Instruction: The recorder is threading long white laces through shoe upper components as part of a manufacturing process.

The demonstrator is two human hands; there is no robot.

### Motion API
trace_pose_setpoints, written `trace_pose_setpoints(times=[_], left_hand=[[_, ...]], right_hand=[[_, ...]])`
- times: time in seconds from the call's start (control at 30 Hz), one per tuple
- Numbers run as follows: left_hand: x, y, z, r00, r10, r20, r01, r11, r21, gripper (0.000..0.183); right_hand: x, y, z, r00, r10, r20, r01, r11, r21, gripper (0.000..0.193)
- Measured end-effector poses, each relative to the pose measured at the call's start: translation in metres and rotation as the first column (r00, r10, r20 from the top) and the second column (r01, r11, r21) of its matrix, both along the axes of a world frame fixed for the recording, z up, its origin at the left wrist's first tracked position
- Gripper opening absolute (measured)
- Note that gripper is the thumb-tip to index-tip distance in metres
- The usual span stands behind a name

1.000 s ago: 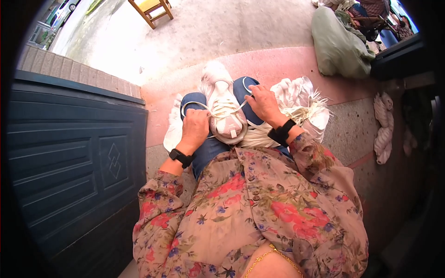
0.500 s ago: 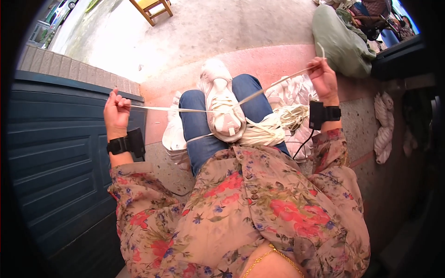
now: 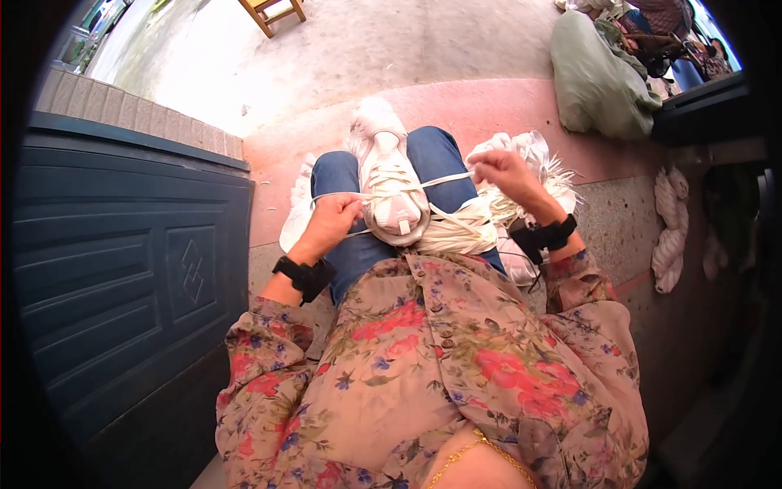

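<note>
A white and pale pink sneaker (image 3: pixel 397 213) rests between my knees, its toe pointing away from me and cream laces crossing its front. My left hand (image 3: pixel 330 224) is closed at the shoe's left side, fingers on a shoelace by the eyelets. Off to the right, my right hand (image 3: pixel 503 173) pinches the other lace end, which runs straight from the shoe across my right knee. A bundle of loose cream laces (image 3: pixel 460 231) lies over my right thigh, close to the shoe.
White shoe-like pieces (image 3: pixel 297 220) are stacked beside my left leg, and more white material (image 3: pixel 521 151) lies beyond my right knee. A dark blue panelled door (image 3: pixel 138 244) stands at left. Farther off are a grey-green sack (image 3: pixel 599 77), a wooden stool (image 3: pixel 273 15) and a twisted white bundle (image 3: pixel 670 228).
Both hands have come inward from wide apart toward the shoe, the left one right up to it. The lace stretches out far less on both sides.
</note>
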State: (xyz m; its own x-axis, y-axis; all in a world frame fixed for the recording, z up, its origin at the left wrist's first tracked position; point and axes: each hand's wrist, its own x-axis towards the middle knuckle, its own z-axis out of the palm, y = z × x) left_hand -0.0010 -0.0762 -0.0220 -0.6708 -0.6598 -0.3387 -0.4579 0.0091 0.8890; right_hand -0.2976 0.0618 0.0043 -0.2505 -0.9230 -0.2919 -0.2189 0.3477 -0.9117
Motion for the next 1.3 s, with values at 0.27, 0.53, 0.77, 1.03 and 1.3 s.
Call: trace_pose_setpoints(times=[0.27, 0.53, 0.77, 1.03, 1.3], left_hand=[[0.0, 0.017, -0.007, 0.986, 0.164, 0.03, -0.167, 0.978, 0.127, 0.02], [-0.01, 0.014, -0.025, 0.99, 0.12, 0.074, -0.062, 0.84, -0.539, 0.015], [-0.012, 0.014, -0.02, 0.986, 0.127, 0.112, -0.033, 0.792, -0.609, 0.013], [-0.016, 0.013, -0.012, 0.979, 0.026, 0.201, 0.155, 0.541, -0.826, 0.004], [-0.021, 0.011, -0.012, 0.977, -0.008, 0.212, 0.185, 0.524, -0.831, 0.008]], right_hand=[[0.065, -0.016, -0.047, 0.945, 0.188, -0.269, -0.209, 0.977, -0.052, 0.015], [0.075, -0.026, -0.047, 0.827, 0.062, -0.559, -0.173, 0.974, -0.148, 0.014], [0.09, -0.034, -0.056, 0.648, -0.012, -0.762, -0.22, 0.954, -0.202, 0.008], [0.087, -0.032, -0.059, 0.51, 0.03, -0.86, -0.384, 0.902, -0.197, 0.006], [0.091, -0.031, -0.052, 0.539, -0.206, -0.816, -0.173, 0.922, -0.347, 0.016]])
